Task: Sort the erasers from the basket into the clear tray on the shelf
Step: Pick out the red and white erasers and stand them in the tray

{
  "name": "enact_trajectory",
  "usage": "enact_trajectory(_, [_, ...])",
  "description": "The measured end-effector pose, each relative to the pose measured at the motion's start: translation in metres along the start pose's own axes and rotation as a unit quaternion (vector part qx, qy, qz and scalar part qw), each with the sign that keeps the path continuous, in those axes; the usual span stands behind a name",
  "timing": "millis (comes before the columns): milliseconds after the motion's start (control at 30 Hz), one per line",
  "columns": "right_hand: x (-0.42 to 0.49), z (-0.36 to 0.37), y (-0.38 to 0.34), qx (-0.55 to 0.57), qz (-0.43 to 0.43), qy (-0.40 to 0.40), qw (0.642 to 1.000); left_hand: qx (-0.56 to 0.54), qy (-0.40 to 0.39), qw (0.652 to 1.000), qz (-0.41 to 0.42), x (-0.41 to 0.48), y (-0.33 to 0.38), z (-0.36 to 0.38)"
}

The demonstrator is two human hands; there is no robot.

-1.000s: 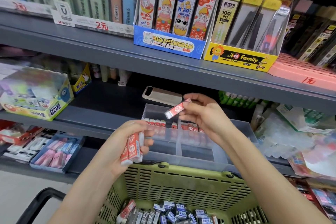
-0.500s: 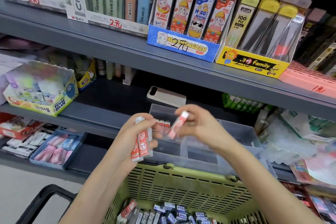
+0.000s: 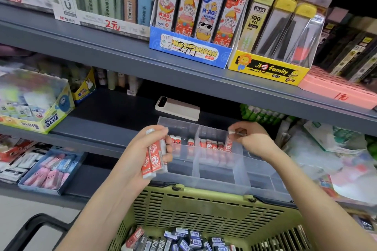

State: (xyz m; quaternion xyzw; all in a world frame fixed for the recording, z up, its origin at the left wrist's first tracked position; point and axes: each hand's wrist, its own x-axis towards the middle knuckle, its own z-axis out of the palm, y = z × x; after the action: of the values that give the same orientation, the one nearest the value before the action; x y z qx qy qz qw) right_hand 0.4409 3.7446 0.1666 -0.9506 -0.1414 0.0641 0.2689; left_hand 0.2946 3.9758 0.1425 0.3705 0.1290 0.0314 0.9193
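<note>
As the person leans over the green basket (image 3: 204,208), both hands are up at the middle shelf (image 3: 106,130), well apart from each other.

Seen from the head camera, the left hand (image 3: 146,149), at 9 o'clock of the clear tray (image 3: 220,181), is curled round a bundle of red-and-white erasers (image 3: 155,157) held upright; one sleeve reads "2B". The right hand (image 3: 253,140), toward 1 o'clock of the tray, pinches the white top of a single eraser (image 3: 228,144). That eraser stands tilted in a back compartment, just beside a row of red erasers (image 3: 210,144). A few more red ones (image 3: 176,139) stand in the back compartment at 9 o'clock of the divider.

The tray sits at the shelf's front edge, at 12 o'clock from the basket. In the basket lies a heap of loose erasers (image 3: 183,240), mostly in blue-and-white and grey sleeves, several marked "2B".

At 12 o'clock behind the tray a pale phone (image 3: 177,109) lies camera side up. On the upper shelf a blue display box (image 3: 189,51) reads "MIAOMENGDAN" and "36PCS", with "2元" scrawled over it. At its 3 o'clock a yellow box (image 3: 267,69) says "family" and holds tubes labelled "100 PCS". Further toward 3 o'clock a pink tray (image 3: 336,91) bears "1元". At the blue box's 9 o'clock a white price strip (image 3: 112,25) shows "2元". Far off at 9 o'clock on the middle shelf a box (image 3: 49,120) reads "POWER GLUE".
</note>
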Motion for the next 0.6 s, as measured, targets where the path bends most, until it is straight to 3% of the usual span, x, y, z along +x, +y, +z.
enact_trajectory(200, [0.001, 0.001, 0.003, -0.098, -0.036, 0.012, 0.994, 0.014, -0.011, 1.0, -0.008, -0.001, -0.006, 0.005])
enact_trajectory(367, [-0.004, 0.008, -0.002, -0.238, -0.092, 0.039, 0.966, 0.045, -0.018, 0.999, -0.008, -0.003, -0.009, 0.013])
enact_trajectory(600, [-0.004, 0.016, 0.009, 0.006, -0.031, 0.044, 0.999, 0.088, -0.02, 0.996, -0.009, 0.007, -0.011, 0.025])
